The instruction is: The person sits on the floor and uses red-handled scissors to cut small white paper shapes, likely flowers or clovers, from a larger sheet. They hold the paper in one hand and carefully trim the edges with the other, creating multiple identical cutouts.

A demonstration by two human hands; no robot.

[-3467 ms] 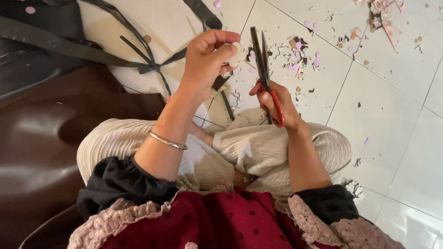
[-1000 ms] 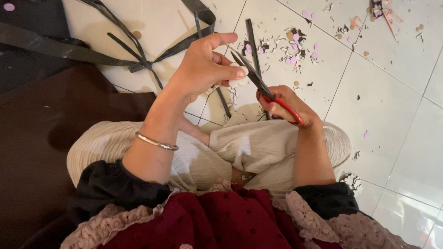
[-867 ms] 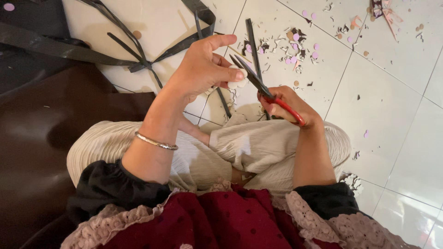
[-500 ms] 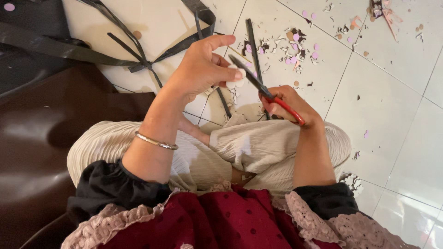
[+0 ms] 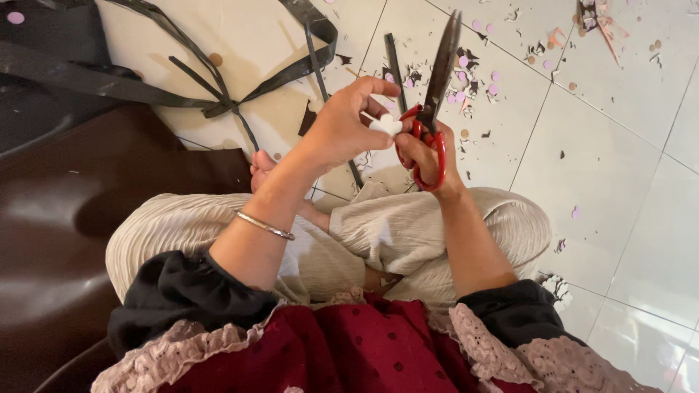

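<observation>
Scissors [image 5: 437, 80], red-handled with long dark blades, sit upright in the right hand [image 5: 429, 156]; blades closed together, tips pointing away toward the top of the view. Right fingers are curled through the red loops, wrapped tight on the handles.

Small white cutout [image 5: 384, 125] is pinched between thumb and fingertips of the left hand [image 5: 342, 127], just beside the scissor handles, touching or nearly touching them; exact contact can't be made out. Remaining left fingers are bent loosely, index arched over the top of the piece. A thin silver bangle [image 5: 266, 225] rings the left wrist.

Both hands are held up in front of the body, above crossed legs in cream pleated trousers [image 5: 429, 233]. Sleeves are black with pinkish lace trim over a dark red dotted top.

Floor is pale tile [image 5: 619, 167], littered with paper scraps [image 5: 473, 69] in pink, purple and black, thickest just beyond the hands. Long black strips [image 5: 218, 80] lie looped and crossed on a cream sheet at upper left. A dark brown glossy surface [image 5: 65, 218] fills the left side.
</observation>
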